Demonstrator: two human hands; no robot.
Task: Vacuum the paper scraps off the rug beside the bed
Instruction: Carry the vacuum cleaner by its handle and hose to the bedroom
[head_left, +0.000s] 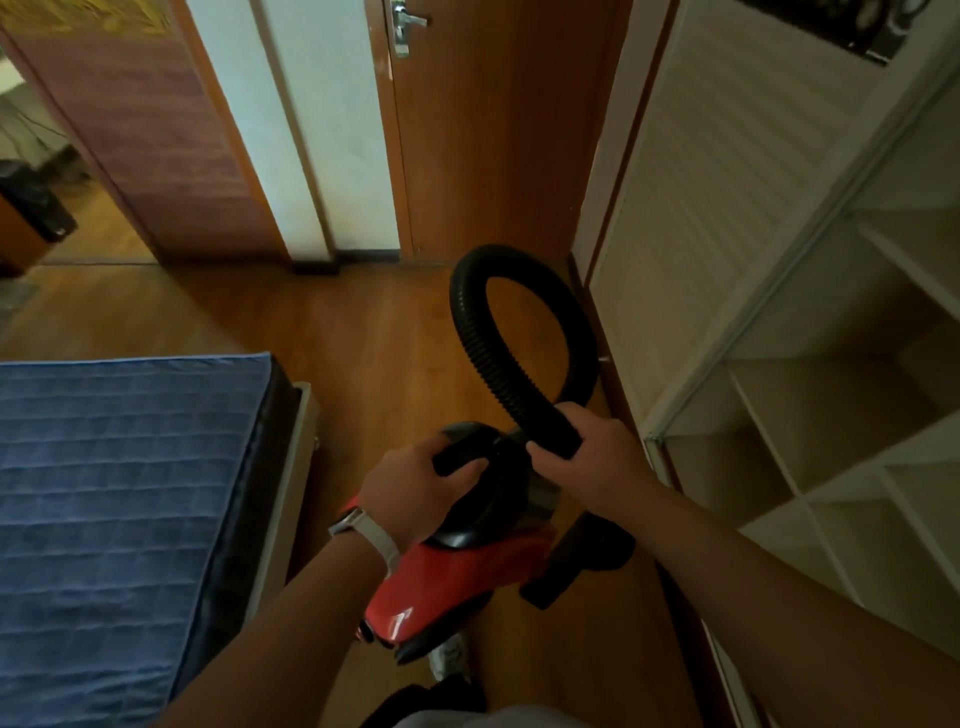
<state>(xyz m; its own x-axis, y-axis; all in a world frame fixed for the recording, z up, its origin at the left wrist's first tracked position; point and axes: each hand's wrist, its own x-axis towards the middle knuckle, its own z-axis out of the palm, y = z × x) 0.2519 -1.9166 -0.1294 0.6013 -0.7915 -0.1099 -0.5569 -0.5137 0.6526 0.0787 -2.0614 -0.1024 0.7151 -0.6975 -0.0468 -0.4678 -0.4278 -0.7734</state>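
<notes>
A red and black canister vacuum (447, 577) hangs above the wooden floor, between the bed and the shelves. My left hand (415, 493) grips its black carrying handle on top. My right hand (587, 452) holds the end of the black ribbed hose (467, 322), which loops up and back down to the right of the body. A black nozzle piece (576, 556) shows below my right forearm. No rug or paper scraps are in view.
A bed with a blue quilted mattress (114, 493) fills the left. Open white shelving (810, 395) lines the right wall. A closed wooden door (493, 130) stands ahead, an open doorway at far left. Bare wooden floor (374, 322) runs between them.
</notes>
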